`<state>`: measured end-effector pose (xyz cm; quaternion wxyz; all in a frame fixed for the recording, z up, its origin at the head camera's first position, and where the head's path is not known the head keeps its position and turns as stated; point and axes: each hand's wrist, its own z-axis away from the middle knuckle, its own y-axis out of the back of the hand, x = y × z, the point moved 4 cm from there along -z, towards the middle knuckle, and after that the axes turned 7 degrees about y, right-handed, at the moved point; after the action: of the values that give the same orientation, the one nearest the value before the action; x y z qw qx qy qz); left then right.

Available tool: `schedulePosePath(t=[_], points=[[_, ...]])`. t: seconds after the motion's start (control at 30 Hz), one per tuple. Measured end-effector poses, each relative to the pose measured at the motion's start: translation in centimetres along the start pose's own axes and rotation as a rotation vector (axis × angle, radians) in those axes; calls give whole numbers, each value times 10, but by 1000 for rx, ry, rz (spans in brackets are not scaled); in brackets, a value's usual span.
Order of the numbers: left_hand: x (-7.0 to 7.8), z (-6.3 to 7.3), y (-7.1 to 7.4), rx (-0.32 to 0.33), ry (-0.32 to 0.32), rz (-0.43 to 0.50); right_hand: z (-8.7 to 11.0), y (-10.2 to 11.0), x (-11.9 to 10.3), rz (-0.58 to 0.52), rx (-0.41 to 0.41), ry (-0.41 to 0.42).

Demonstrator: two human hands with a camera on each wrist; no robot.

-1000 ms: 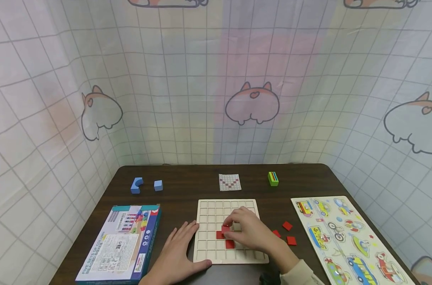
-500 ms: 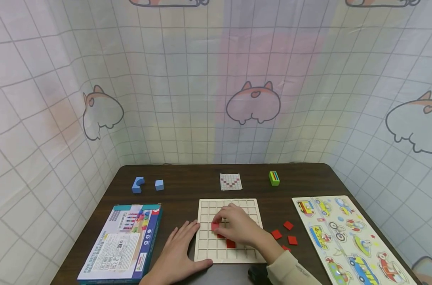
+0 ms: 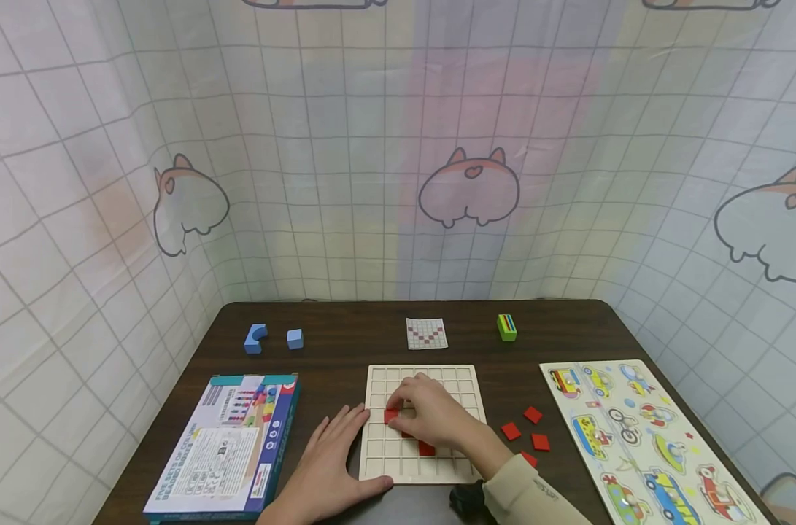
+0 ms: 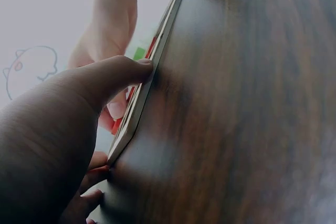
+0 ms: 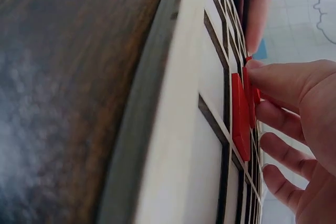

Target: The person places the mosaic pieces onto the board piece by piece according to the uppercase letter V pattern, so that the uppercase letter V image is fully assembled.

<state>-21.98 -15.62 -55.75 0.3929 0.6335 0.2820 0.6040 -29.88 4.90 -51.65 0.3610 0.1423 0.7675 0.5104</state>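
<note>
A pale wooden grid board (image 3: 384, 467) lies in the middle of the table in the head view. My right hand (image 3: 437, 417) pinches a red square tile (image 3: 390, 415) between thumb and fingers, over a cell towards the board's left side. Another red tile (image 3: 427, 449) sits in a cell nearer the front, and one more is mostly covered by the right hand. My left hand (image 3: 325, 467) lies along the left edge, fingers extended; in the left wrist view its thumb (image 4: 126, 69) touches the board's front edge.
Several loose red tiles (image 3: 511, 432) lie right of the board. A picture puzzle board (image 3: 640, 459) lies farther right, a box (image 3: 222, 459) at left. Along the back are two blue blocks (image 3: 295, 339), a patterned grid card (image 3: 427, 334) and a green block (image 3: 506, 328).
My right hand has moved left across the board with the pinched red tile, from beside the placed tiles to a cell farther left. The left hand has stayed where it was.
</note>
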Motion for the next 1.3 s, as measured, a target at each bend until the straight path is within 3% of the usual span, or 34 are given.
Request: schedulePosePath(t=[0.57, 0.77, 1.0, 1.3], points=[[0, 0, 0, 19, -9, -8, -2, 4, 0, -1, 26, -52], [1, 1, 0, 11, 0, -11, 3, 3, 0, 15, -1, -64], [2, 1, 1, 8, 0, -10, 20, 7, 1, -1, -8, -45], [-1, -1, -3, 7, 18, -14, 55, 21, 3, -31, 62, -46]])
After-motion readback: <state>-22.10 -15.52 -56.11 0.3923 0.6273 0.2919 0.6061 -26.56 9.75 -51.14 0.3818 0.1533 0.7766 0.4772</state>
